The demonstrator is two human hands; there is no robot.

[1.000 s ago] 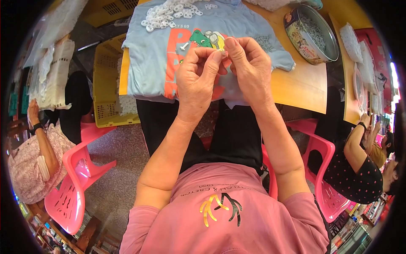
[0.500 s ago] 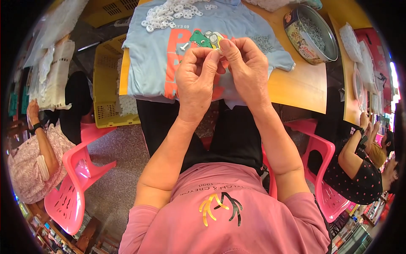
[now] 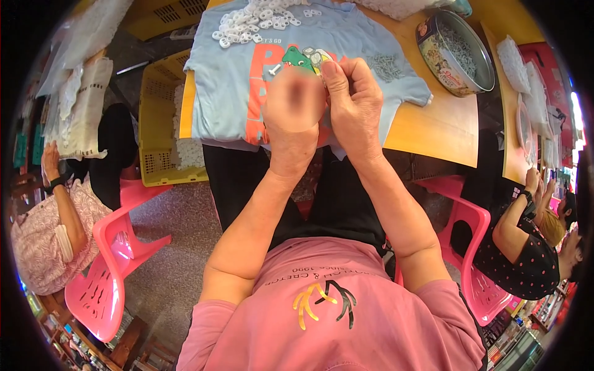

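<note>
My two hands are raised together over a light blue t-shirt (image 3: 223,93) with an orange and green print, spread on the wooden table (image 3: 433,133). My right hand (image 3: 354,105) has thumb and fingers pinched on a small white part, mostly hidden by the fingertips. Pressed against it, my left hand (image 3: 294,120) is smeared by motion, fingers curled, so its grip is unclear. A pile of small white plastic rings (image 3: 257,17) lies on the shirt's far side, and a patch of tiny grey metal pieces (image 3: 385,65) lies by the right sleeve.
A round tin (image 3: 456,52) with small grey pieces stands at the back right. A yellow crate (image 3: 162,117) of white parts sits left of my knees. Pink plastic chairs (image 3: 114,260) and seated people flank me on both sides. White bagged parts line the right table.
My hands stay together over the shirt. The left hand has shifted quickly against the right and is now blurred; the right hand's fingers have closed tighter.
</note>
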